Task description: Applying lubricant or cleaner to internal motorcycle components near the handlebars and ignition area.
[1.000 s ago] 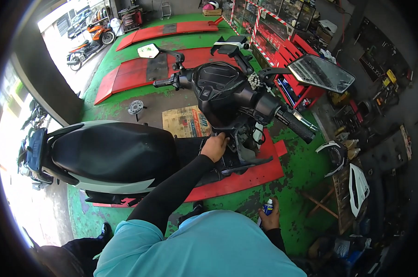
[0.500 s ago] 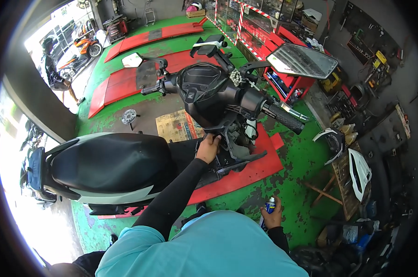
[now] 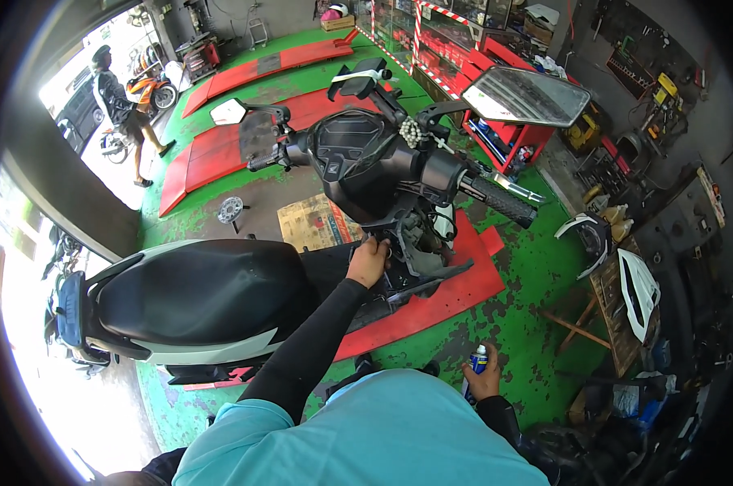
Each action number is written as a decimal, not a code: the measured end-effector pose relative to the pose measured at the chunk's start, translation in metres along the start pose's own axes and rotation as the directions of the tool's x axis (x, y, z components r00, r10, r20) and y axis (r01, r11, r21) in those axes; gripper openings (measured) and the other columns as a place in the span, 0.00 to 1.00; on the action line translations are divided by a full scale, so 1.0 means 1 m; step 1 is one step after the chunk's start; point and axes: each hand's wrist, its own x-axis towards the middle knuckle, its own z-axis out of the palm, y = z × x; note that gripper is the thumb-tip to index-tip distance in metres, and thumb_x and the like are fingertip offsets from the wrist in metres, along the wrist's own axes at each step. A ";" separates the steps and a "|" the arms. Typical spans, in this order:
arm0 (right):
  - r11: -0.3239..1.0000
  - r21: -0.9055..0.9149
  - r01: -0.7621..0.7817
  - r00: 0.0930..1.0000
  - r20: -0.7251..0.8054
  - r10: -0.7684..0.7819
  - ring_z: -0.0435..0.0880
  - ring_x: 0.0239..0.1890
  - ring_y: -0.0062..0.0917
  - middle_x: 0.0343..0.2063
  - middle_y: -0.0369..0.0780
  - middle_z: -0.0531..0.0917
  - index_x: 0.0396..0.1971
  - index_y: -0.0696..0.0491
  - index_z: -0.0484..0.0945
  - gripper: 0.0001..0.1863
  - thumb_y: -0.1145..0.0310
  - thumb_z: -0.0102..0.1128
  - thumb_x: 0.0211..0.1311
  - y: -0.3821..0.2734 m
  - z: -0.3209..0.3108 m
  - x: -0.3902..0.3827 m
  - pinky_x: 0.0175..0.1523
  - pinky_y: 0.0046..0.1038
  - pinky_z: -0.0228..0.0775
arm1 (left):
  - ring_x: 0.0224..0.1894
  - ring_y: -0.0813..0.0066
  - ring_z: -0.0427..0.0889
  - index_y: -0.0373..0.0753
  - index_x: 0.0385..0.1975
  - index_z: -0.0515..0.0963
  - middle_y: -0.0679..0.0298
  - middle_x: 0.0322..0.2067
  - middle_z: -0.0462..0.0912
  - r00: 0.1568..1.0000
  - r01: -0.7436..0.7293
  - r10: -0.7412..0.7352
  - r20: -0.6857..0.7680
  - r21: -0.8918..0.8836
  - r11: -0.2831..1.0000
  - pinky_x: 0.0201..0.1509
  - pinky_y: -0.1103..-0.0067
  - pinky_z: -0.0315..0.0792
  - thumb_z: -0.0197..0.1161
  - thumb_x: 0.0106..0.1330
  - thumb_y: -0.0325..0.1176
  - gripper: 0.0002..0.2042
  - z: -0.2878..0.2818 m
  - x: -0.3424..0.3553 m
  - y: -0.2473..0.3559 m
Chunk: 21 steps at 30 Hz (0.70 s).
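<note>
A big black scooter with a shiny plastic body and a wide black seat [image 3: 212, 296] stands on a flat red metal ramp [image 3: 447, 296]. Everything here is told from that scooter.

The left hand [image 3: 368, 261] is at the front of the scooter, just under the handlebars, where the covers are off and the grey inside parts [image 3: 419, 243] show. Its fingers are curled and touch those parts. It is too small to see if the fingers pinch something, so I cannot tell.

The right hand [image 3: 484, 379] is down low, on the near side of the scooter and well apart from it, over the green floor [image 3: 536, 275]. It is closed around a small blue and white spray can [image 3: 478, 360], which stands upright in the fist.

A black rubber handlebar grip [image 3: 502, 201] sticks out from the right side of the scooter's front. Above it is a long dark mirror [image 3: 528, 95]. On the left side of the front is a small white mirror [image 3: 228, 111].

A sheet of old newspaper [image 3: 318, 223] lies on the floor just behind the scooter's front. A little round metal part [image 3: 231, 210] lies near the paper.

Far past the scooter, another person in dark clothes [image 3: 119, 109] stands by the open door. Red shelves [image 3: 504, 89] stand beyond the scooter's front.
</note>
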 end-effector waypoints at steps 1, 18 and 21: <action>1.000 0.002 0.005 1.000 0.005 -0.005 0.81 0.47 0.42 0.48 0.50 0.80 0.61 0.48 0.67 0.37 0.67 0.72 0.48 -0.002 0.001 0.002 0.53 0.41 0.73 | 0.22 0.60 0.84 0.30 0.31 0.73 0.51 0.22 0.82 0.996 -0.082 0.077 0.037 0.145 0.986 0.29 0.66 0.74 0.54 0.73 0.42 0.18 -0.005 0.001 0.002; 1.000 0.007 -0.029 0.998 0.054 0.028 0.80 0.45 0.38 0.46 0.48 0.79 0.61 0.48 0.65 0.36 0.68 0.70 0.50 0.004 -0.003 0.003 0.52 0.39 0.73 | 0.29 0.45 0.82 0.36 0.33 0.73 0.48 0.23 0.81 0.931 -0.304 0.364 -0.017 0.516 0.801 0.34 0.57 0.74 0.54 0.72 0.42 0.14 -0.008 0.000 -0.001; 1.000 0.000 -0.012 1.000 0.023 0.012 0.80 0.44 0.38 0.46 0.47 0.78 0.60 0.49 0.66 0.36 0.68 0.71 0.50 0.003 -0.003 0.004 0.52 0.38 0.72 | 0.27 0.50 0.83 0.34 0.31 0.74 0.49 0.21 0.81 0.956 -0.263 0.285 -0.064 0.235 0.936 0.31 0.61 0.74 0.51 0.75 0.45 0.18 -0.001 0.001 -0.012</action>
